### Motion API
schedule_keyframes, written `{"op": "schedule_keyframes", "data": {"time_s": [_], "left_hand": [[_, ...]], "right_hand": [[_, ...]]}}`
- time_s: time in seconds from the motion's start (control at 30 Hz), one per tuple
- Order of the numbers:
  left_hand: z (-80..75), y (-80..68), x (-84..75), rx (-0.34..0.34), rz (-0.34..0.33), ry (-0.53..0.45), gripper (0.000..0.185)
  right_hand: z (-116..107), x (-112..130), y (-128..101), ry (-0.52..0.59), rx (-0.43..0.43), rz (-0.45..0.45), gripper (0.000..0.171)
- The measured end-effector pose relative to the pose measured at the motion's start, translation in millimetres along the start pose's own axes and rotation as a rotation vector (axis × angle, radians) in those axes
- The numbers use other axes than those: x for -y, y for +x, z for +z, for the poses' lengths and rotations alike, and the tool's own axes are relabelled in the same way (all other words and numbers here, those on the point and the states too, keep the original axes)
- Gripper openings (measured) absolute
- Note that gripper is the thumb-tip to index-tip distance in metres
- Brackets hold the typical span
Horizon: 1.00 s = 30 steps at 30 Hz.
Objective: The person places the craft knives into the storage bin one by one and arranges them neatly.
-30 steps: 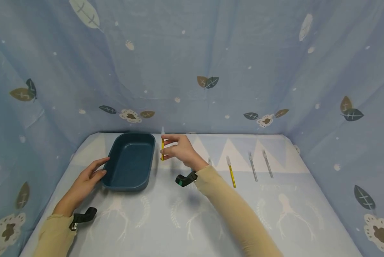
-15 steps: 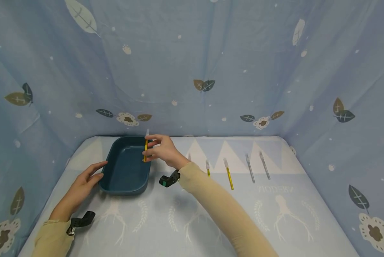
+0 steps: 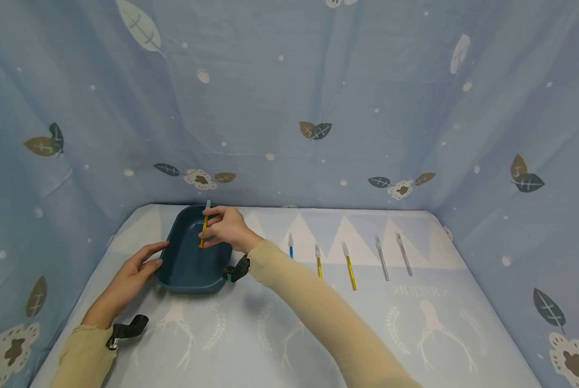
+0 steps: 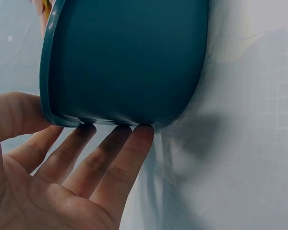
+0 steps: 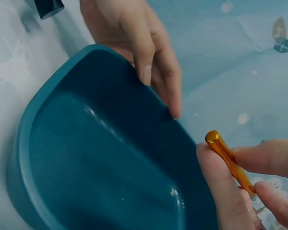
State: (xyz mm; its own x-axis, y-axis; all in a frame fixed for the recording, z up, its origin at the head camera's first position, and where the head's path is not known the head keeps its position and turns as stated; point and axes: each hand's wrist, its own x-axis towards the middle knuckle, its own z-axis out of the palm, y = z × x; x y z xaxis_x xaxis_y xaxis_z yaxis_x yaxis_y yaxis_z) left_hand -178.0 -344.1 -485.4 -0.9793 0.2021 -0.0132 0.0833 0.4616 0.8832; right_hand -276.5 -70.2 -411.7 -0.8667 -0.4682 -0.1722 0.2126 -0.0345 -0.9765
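— What is in the right hand?
— A yellow pen, pinched between thumb and fingertips. It stands nearly upright, clear cap on top, over the inside of the dark teal tray. In the right wrist view its gold butt end points down toward the tray's bare floor, without touching it.

— And where does the tray sit?
— Toward the far left corner of the tabletop, its long side running away from the person.

— What is the left hand doing?
— It rests against the tray's left wall. The fingers are straight and spread, their tips touching the wall just under the rim, the thumb alongside. It grips nothing; it only presses there.

— Anything else on the tabletop?
— A row of pens to the right of the tray, near the far edge, lying side by side and apart: a blue pen, a short yellow one, a longer yellow one, then two grey pens. All point roughly away from the person.

— And around it?
— A blue cloth backdrop printed with leaves and flowers rises behind and at both sides.
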Motion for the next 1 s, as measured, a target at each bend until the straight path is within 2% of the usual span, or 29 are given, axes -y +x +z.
{"op": "schedule_keyframes", "data": {"time_s": [0.43, 0.73, 1.0], "left_hand": [[1.7, -2.3, 1.5, -0.01, 0.023, -0.044, 0.058], [4.5, -4.2, 3.6, -0.003, -0.005, -0.059, 0.059], [0.8, -5.1, 4.7, -0.014, -0.001, -0.068, 0.059]], "right_hand": [[24, -18, 24, -0.025, -0.035, 0.041, 0.059], [38, -38, 30, -0.062, -0.082, 0.098, 0.054], [51, -41, 36, -0.059, -0.101, 0.119, 0.053]]}}
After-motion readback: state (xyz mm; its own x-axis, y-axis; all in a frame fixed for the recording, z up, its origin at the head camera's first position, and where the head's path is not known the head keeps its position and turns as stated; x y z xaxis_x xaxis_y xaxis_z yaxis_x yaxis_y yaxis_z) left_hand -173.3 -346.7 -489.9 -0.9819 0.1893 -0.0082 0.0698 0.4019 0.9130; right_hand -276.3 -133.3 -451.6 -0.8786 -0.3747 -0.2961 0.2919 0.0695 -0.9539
